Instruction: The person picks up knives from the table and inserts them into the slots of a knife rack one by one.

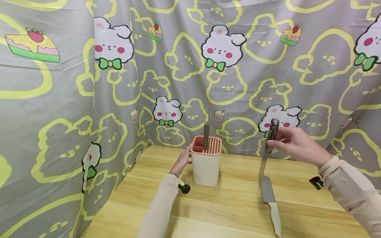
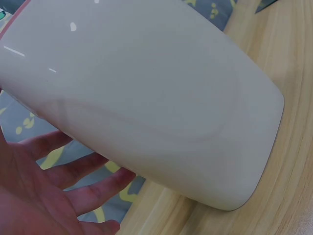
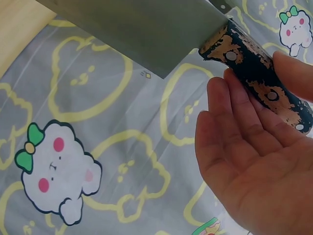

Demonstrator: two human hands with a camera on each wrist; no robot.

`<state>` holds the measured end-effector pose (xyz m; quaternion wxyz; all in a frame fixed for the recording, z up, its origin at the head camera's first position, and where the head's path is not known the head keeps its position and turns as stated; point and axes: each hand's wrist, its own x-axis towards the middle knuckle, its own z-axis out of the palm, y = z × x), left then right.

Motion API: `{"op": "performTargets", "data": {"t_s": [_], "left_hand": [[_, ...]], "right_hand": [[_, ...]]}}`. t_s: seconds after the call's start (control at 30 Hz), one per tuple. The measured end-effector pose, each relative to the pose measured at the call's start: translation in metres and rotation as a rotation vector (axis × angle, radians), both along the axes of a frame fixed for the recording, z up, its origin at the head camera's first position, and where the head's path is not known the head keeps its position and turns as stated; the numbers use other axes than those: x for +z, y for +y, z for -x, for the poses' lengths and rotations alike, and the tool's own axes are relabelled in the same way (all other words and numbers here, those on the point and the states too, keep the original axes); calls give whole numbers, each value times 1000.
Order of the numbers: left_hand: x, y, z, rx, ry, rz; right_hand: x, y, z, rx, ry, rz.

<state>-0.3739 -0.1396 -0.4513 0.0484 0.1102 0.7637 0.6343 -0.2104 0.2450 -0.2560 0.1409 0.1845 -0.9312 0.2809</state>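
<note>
A cream knife holder [image 1: 206, 170] with a pink slotted top stands upright on the table. My left hand [image 1: 182, 161] touches its left side, and in the left wrist view the fingers [image 2: 100, 188] stretch out along the wall of the holder. One knife with a brownish handle [image 1: 206, 135] sticks up from the top. To the right, my right hand [image 1: 293, 143] pinches the worn black handle of a cleaver [image 3: 146, 34] between thumb and fingers, its blade pointing down. Below it, a knife with a pale handle [image 1: 275, 218] lies on the table.
The wooden table [image 1: 235, 211] reaches back to a grey patterned curtain [image 1: 190, 86] that hangs behind it and along the left. The lying knife has its blade toward the curtain and its handle toward the near side.
</note>
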Motion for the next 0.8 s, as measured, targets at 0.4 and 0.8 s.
{"op": "performTargets", "data": {"t_s": [0.4,0.8], "left_hand": [[4,2,-3,8,-6,-2],[2,0,-2,10,-3,-11]], "right_hand": [[18,-18,18,43,18,20],[41,-37,31,31,31,-2]]}}
